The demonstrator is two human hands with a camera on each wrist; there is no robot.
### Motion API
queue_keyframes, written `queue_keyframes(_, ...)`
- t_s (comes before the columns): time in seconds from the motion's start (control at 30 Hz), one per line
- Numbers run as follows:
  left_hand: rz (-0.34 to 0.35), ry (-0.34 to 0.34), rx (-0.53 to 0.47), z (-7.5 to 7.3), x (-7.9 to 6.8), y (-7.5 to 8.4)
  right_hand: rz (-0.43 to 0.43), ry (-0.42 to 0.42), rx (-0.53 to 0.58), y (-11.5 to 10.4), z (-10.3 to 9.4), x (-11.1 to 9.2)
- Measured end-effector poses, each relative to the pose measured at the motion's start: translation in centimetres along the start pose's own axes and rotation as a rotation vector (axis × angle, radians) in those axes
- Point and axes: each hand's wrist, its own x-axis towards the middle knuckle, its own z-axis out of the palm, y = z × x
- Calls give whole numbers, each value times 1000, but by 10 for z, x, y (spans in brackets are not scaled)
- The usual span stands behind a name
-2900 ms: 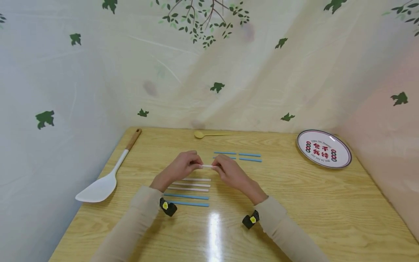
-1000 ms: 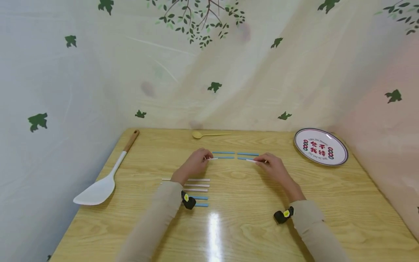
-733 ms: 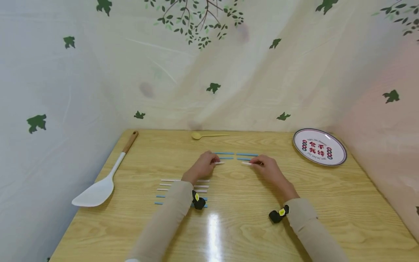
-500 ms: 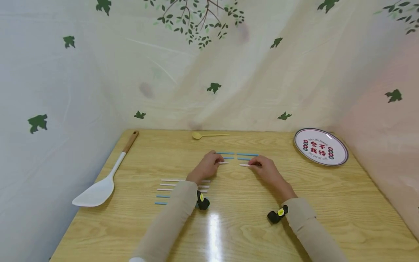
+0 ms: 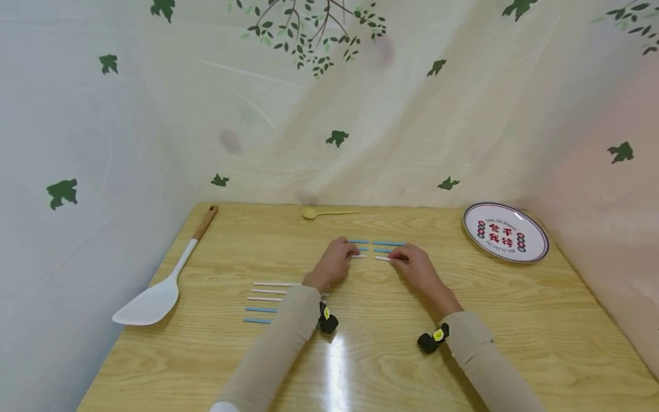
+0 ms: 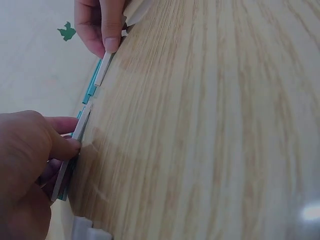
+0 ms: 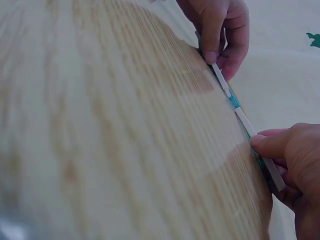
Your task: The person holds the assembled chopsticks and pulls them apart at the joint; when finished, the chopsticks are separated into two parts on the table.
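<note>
My left hand [image 5: 333, 264] pinches a short white stick [image 6: 83, 123] between thumb and fingers, low over the wooden table. Facing it, my right hand [image 5: 416, 269] pinches a second short white stick [image 7: 245, 123] the same way. The two sticks lie nearly end to end, a small gap between their tips. Just behind them, short blue sticks [image 5: 389, 244] lie in two rows, partly hidden by the hands. Longer white sticks [image 5: 266, 292] and longer blue sticks [image 5: 259, 310] lie nearer on the left, partly covered by my left forearm.
A white spatula [image 5: 154, 301] with a wooden handle lies along the table's left side. At the back edge is a yellow spoon [image 5: 310, 213]. A patterned oval plate [image 5: 507, 247] sits at the back right. A hanging cloth [image 5: 278, 114] surrounds the table.
Earliest, both hands held one white piece between them; afterwards each holds its own short stick, set apart. Since then both came slightly nearer the body, the left moving right, narrowing the gap.
</note>
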Motion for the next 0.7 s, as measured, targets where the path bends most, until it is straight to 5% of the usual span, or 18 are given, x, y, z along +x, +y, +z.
queue_keyframes(0.7, 20, 8, 31, 1, -1, 1, -65, -1, -61, -1, -3, 0)
